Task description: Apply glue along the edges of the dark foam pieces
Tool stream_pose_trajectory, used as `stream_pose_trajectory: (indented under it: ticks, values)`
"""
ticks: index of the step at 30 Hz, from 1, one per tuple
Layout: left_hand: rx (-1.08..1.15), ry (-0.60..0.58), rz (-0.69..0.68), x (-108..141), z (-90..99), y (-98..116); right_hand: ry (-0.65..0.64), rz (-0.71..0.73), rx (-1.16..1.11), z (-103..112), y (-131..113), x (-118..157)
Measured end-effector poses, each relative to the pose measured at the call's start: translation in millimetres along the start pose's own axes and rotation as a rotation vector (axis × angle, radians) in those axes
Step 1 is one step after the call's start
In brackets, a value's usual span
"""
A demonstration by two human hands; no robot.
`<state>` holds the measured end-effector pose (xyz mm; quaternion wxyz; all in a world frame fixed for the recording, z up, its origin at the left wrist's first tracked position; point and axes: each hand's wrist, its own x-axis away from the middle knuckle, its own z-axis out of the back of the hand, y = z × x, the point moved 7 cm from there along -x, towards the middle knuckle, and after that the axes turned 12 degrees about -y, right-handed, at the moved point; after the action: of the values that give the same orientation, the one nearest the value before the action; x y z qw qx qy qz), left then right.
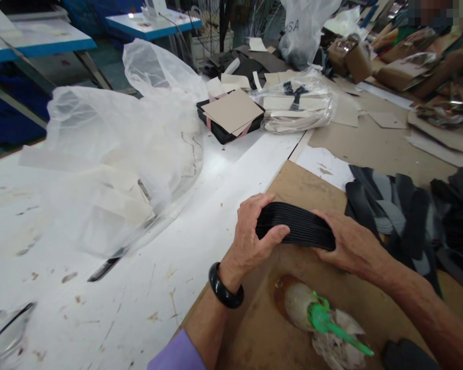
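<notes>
A stack of thin black pieces (297, 225), its many edges facing up, is gripped between my two hands above a brown board. My left hand (252, 231) wraps round its left end, thumb across the near side; a black bangle (226, 288) circles that wrist. At the right end, my right hand (349, 241) holds the stack with fingers and thumb. The stack bows slightly upward in the middle. Just below it, a bottle with a green nozzle (324, 316) lies or stands on the board, touching a crumpled cloth-like wad (339, 341).
Clear plastic bags (139, 133) spread over the white table (170, 277) at left. Behind stand a banded black stack topped with beige card (233, 113) and a plastic-wrapped bundle (297, 103). Black and grey strips (393, 210) lie at right, and part of a person (440, 10) shows far right.
</notes>
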<state>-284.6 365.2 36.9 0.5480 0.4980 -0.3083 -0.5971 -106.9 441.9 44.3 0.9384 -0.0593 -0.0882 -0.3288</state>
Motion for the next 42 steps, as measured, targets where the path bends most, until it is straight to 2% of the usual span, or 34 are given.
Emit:
stream_pose_trajectory:
  ticks: [3,7,11,15,18,21,24,28,31,33,35,38,40,42]
  values:
    - [-0.311,-0.148,-0.114,-4.8,-15.1,25.3,-0.038,-0.002,-0.057,3.1,-4.2,-4.7]
    - [-0.632,-0.392,-0.188,-22.1,-53.9,47.9,-0.097,-0.009,-0.123,4.0,-8.9,-6.6]
    - [-0.792,-0.599,-0.159,-39.9,-85.7,46.9,-0.075,-0.022,-0.133,5.5,-2.2,2.9]
    - [-0.991,-0.748,-0.113,-48.4,-95.8,42.9,-0.054,-0.074,-0.283,-4.3,25.7,25.8]
    - [-1.105,-0.818,-0.109,-50.0,-99.1,46.8,-0.012,-0.090,-0.453,-18.1,45.6,41.7]
    - [-1.140,-0.833,-0.106,-50.8,-105.1,51.5,0.042,-0.095,-0.568,-28.8,55.5,49.0]
    - [-1.126,-0.815,-0.104,-51.2,-112.3,52.6,0.087,-0.097,-0.609,-32.6,57.0,49.5]
    - [-1.064,-0.809,-0.104,-49.7,-114.4,49.8,0.125,-0.095,-0.621,-27.1,52.5,48.9]
    - [-0.980,-0.752,-0.085,-50.1,-99.5,53.0,0.172,-0.100,-0.653,-9.9,46.8,51.6]
    - [-0.945,-0.669,-0.052,-52.0,-78.7,59.7,0.236,-0.076,-0.696,10.9,40.2,55.7]
    - [-0.908,-0.551,-0.028,-53.5,-50.0,72.4,0.314,-0.057,-0.790,35.0,33.7,62.8]
    - [-0.799,-0.315,0.006,-47.6,3.4,101.1,0.434,-0.074,-1.036,66.1,24.0,80.4]
    - [-0.699,-0.156,0.027,-32.2,37.0,122.1,0.484,-0.115,-1.207,78.2,11.8,94.7]
    - [-0.599,-0.028,0.038,-6.9,60.9,141.2,0.506,-0.163,-1.364,83.6,-9.3,109.3]
